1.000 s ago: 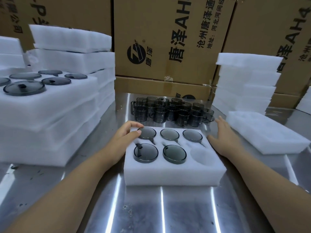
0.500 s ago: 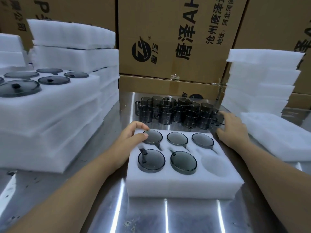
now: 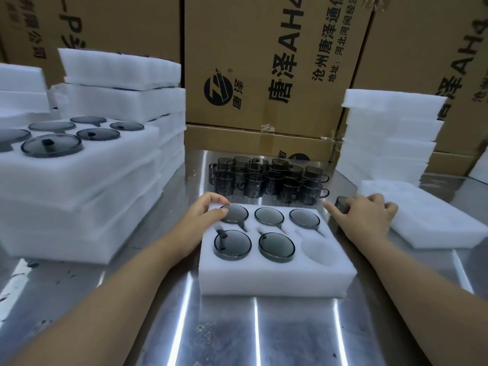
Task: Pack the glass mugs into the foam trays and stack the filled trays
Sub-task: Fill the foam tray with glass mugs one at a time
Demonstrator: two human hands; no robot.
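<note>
Step in hand: the person is filling the last gap in the foam tray (image 3: pixel 274 276), which is lying on the desk (image 3: pixel 224 334); five pockets are already holding glass.
Right hand (image 3: pixel 367 217): it is gripping one mug (image 3: pixel 340 203) from above, its fingers (image 3: pixel 380 200) curling over the top and the index finger stretching toward the tray.
Mug relative to fingers: it is sitting mostly hidden under the palm, on the desk just beside the tray's far right corner.
Left hand (image 3: pixel 200 220): it is gripping the tray's far left corner, fingers bending over the far edge, thumb touching the back-left glass.
Empty pocket (image 3: pixel 318 250): it is waiting at the near right, with the back-right glass lying between it and the held mug.
Doing it well: lifting clear of the foam wall, lining the handle up with the pocket's slot and lowering straight is probably best, while the left hand is steadying the tray.
Risk: the mug is likely to clink against the back-right glass if swung low.
Loose mugs (image 3: pixel 266 180): they are standing clustered just behind the tray.
</note>
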